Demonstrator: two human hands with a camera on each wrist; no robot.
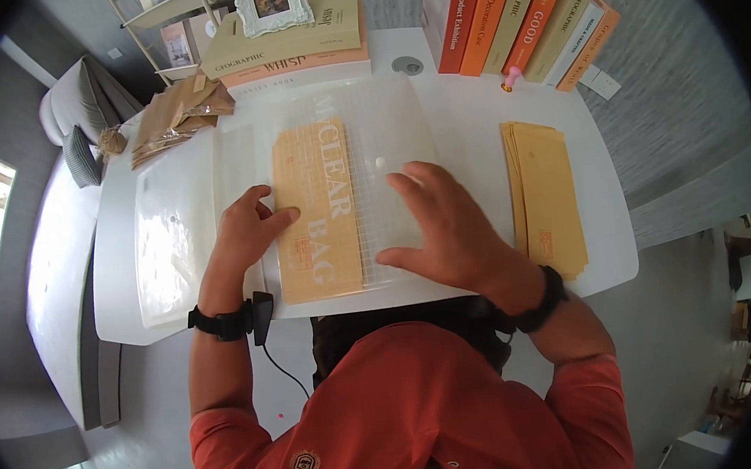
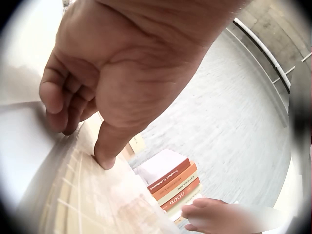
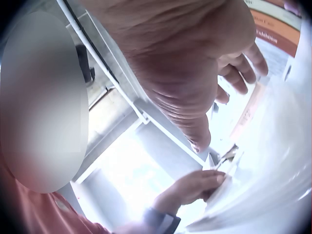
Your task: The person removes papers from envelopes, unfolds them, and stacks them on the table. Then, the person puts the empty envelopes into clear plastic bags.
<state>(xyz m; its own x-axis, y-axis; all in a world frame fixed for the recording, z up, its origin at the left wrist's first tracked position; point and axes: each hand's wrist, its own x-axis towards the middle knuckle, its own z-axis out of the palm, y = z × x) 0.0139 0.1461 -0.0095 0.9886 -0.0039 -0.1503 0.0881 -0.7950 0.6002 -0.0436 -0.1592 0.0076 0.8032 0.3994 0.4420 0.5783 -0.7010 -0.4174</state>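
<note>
A clear plastic document bag printed "CLEAR BAG" lies on the white table, with a tan kraft envelope stack showing inside it. My left hand grips the bag's left edge. In the left wrist view its thumb lies on the plastic while the other fingers curl at the side. Over the right half of the bag, my right hand hovers with thumb and fingers spread, holding nothing. The right wrist view also catches the left hand at the bag's edge.
More clear plastic bags lie on the left. Kraft envelopes are stacked at the right. Behind stand leaning books, a book pile topped by a white picture frame, and brown paper packets.
</note>
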